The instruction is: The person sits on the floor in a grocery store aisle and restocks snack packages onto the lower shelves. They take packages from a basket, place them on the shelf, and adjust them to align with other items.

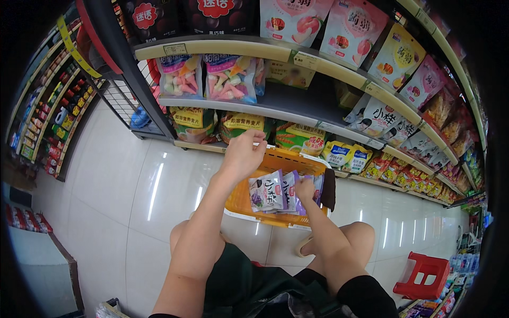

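Note:
An orange plastic shopping basket (238, 194) is on the floor before me, by the lowest shelf. Several white and purple snack bags (267, 192) lie in its right half. My right hand (305, 190) is in the basket at these bags, its fingers curled; whether it grips one cannot be seen. Above the basket's far rim is my left hand (247, 153), fingers bent, with no item visible in it, in front of the green cereal bags (242, 123). A dark brown cloth-like thing (328, 190) hangs over the basket's right end.
Curved-looking store shelves (238, 107) with bagged sweets (230, 79), white snack bags (377, 115) and pink pouches (352, 31) rise ahead. A red plastic stool (427, 276) is at the lower right. Left are a black shelf post (139, 75), more stocked shelves and a white counter (39, 262).

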`<state>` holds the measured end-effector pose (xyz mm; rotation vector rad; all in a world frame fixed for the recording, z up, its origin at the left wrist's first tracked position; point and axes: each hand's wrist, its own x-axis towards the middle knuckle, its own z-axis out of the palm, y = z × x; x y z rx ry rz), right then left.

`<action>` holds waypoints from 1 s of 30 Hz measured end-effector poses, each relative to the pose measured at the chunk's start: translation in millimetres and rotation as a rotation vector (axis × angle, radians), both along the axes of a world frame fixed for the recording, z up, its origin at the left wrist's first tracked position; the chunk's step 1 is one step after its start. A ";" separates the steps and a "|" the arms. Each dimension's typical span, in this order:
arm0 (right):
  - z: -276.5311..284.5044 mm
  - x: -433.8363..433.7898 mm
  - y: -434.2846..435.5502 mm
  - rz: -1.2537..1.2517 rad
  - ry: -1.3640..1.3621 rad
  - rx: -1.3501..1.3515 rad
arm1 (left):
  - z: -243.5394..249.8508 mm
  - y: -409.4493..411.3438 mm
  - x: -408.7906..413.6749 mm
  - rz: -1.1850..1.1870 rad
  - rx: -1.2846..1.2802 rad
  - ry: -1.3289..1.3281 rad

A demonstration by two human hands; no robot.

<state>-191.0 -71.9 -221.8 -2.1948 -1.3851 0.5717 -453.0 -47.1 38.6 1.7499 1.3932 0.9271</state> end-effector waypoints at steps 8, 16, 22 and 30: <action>168.0 -107.2 114.8 0.238 0.484 0.498 | 0.5 7.6 -10.7 0.120 0.019 -0.076; 236.9 -164.1 218.7 0.349 0.320 0.690 | 6.8 9.3 -19.1 0.166 0.025 -0.097; 246.0 -188.4 217.1 0.239 0.258 0.385 | 2.6 10.6 -34.8 0.200 0.035 -0.113; 279.5 -178.3 208.0 -0.016 0.207 0.532 | 3.9 4.3 -48.0 0.238 0.058 -0.104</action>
